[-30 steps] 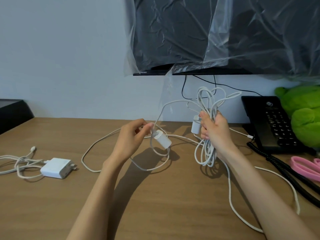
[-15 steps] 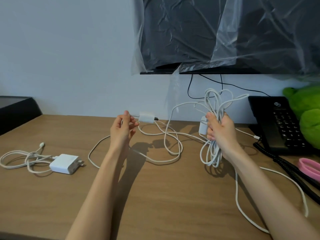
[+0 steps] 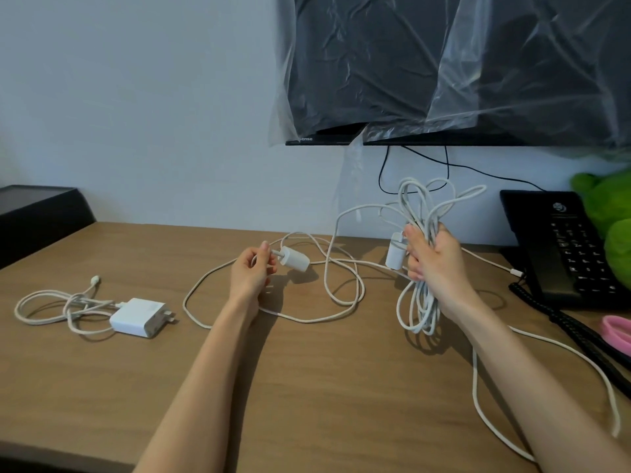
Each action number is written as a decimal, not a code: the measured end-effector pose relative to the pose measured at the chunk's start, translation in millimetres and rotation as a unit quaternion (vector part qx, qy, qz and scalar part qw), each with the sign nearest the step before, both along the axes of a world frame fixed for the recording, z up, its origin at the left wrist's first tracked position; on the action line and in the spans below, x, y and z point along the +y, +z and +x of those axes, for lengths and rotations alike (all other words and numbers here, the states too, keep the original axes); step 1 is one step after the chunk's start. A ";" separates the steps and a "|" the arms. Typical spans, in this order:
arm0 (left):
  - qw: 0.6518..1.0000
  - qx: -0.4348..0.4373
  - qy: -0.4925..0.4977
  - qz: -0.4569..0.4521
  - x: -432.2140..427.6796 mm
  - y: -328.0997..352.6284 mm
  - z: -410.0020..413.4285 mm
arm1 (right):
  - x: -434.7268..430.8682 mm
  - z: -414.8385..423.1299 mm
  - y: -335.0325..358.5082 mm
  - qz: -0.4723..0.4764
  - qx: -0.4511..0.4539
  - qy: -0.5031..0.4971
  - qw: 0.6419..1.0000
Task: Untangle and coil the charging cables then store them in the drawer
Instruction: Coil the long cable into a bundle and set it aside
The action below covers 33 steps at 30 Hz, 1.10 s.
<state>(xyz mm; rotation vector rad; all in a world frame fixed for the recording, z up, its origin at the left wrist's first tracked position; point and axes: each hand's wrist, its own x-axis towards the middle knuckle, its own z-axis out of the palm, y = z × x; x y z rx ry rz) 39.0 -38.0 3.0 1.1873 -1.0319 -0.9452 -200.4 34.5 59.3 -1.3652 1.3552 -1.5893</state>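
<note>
Pinching small white adapter by its connector with left hand, right hand fisted round tangled cable bundle, both apart above desk near back edge, spare charger lying near left edge

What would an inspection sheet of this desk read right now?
Surface: wooden desk.
Job's things: cable bundle, free adapter, second adapter beside the bundle, square charger and its charger cable at left; drawer not seen.
Clutter: black telephone, green plush, pink item, black box.
Hands: left hand pinches the free adapter's plug end; right hand grips the cable bundle.
Cables: white slack looping over the desk; coiled phone cord.
Surroundings: plastic-draped monitor, wall.
</note>
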 end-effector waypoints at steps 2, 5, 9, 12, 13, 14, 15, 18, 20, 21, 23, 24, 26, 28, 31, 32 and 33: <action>1.000 -0.027 -0.002 0.005 -1.2 -4.0 -0.1 | 0.8 0.6 0.6 -0.001 -0.002 0.006 1.000; 0.998 -0.063 -0.006 0.001 -2.0 -7.5 -0.5 | 1.0 1.6 1.9 -0.001 -0.002 0.015 1.000; 0.966 -0.256 0.045 -0.002 -4.6 -14.7 3.1 | 1.2 1.4 2.2 0.002 0.002 0.021 1.000; 0.897 -0.432 0.089 0.025 -5.3 -20.5 6.4 | 1.8 0.1 1.3 0.003 0.009 0.028 1.000; 0.875 -0.474 0.096 0.041 -4.6 -20.3 6.2 | 2.1 -0.1 1.2 0.002 0.010 0.029 1.000; 0.859 -0.499 0.100 0.054 -2.8 -19.4 5.3 | 2.3 -0.2 1.2 0.000 0.008 0.032 0.999; 0.850 -0.513 0.104 0.061 -0.5 -18.2 3.5 | 2.3 -0.2 1.1 -0.001 0.007 0.033 0.999; 0.839 -0.524 0.144 -0.006 7.2 -10.4 -4.8 | 2.0 0.0 1.7 0.000 0.005 0.032 0.999; 0.850 -0.505 0.111 -0.101 6.9 -4.1 -13.8 | 1.9 -0.2 2.3 0.000 0.005 0.032 0.999; 0.860 -0.491 0.049 -0.132 6.5 -0.9 -19.2 | 1.9 -0.7 2.5 0.000 0.005 0.032 0.999; 0.868 -0.458 -0.113 -0.156 7.1 1.0 -29.3 | 2.0 -1.7 3.0 -0.001 0.002 0.028 1.000; 0.864 -0.445 -0.186 -0.144 9.5 0.0 -33.7 | 2.1 -2.4 3.3 -0.001 -0.001 0.026 1.000; 0.850 -0.445 -0.268 -0.092 12.2 -4.1 -37.0 | 2.6 -3.7 3.8 -0.004 -0.007 0.026 1.000; 0.840 -0.470 -0.269 -0.047 11.9 -7.1 -34.2 | 3.1 -4.6 4.5 -0.010 -0.015 0.022 1.000; 0.868 -0.470 -0.145 -0.061 10.1 -4.7 -26.8 | 2.8 -6.4 4.4 -0.014 -0.029 0.011 0.999; 0.889 -0.445 -0.076 -0.076 10.9 -1.3 -24.3 | 2.3 -7.2 4.4 -0.015 -0.033 0.007 0.999; 0.913 -0.397 -0.017 -0.094 12.1 2.8 -22.1 | 2.1 -8.0 4.4 -0.016 -0.035 0.004 0.999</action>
